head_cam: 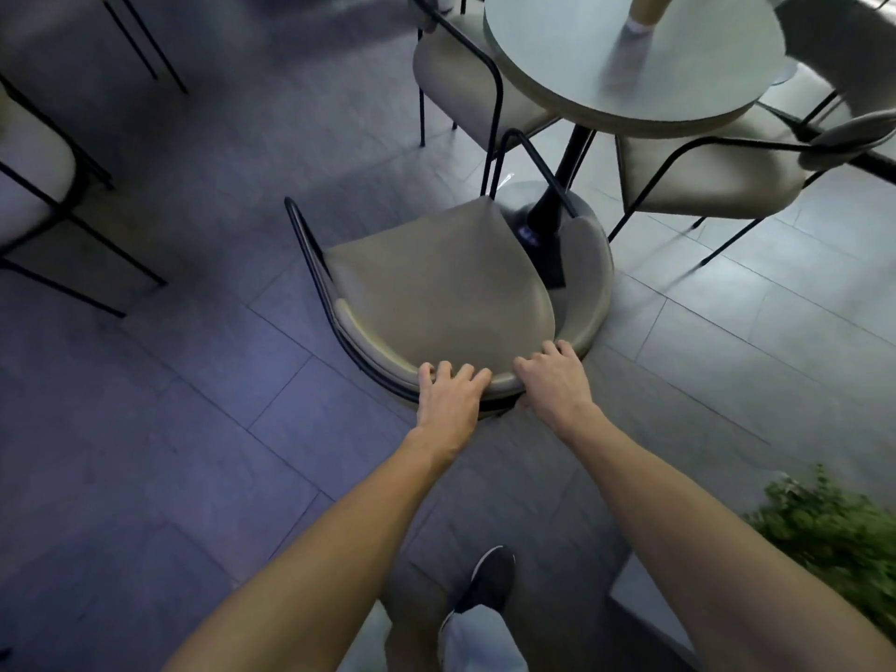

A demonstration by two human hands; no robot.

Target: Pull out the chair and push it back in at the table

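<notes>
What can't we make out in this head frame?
- chair legs: head view, hidden under its seat.
- right hand thumb: tucked under the backrest.
- object on the round table: blurred, cut by the top edge.
- plant: cut by the right edge, blurred.

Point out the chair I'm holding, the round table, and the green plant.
chair [436, 278], head view, middle of the seat cushion.
round table [557, 55], head view, bare left part of the top.
green plant [834, 531], head view, leaves at the lower right.
</notes>
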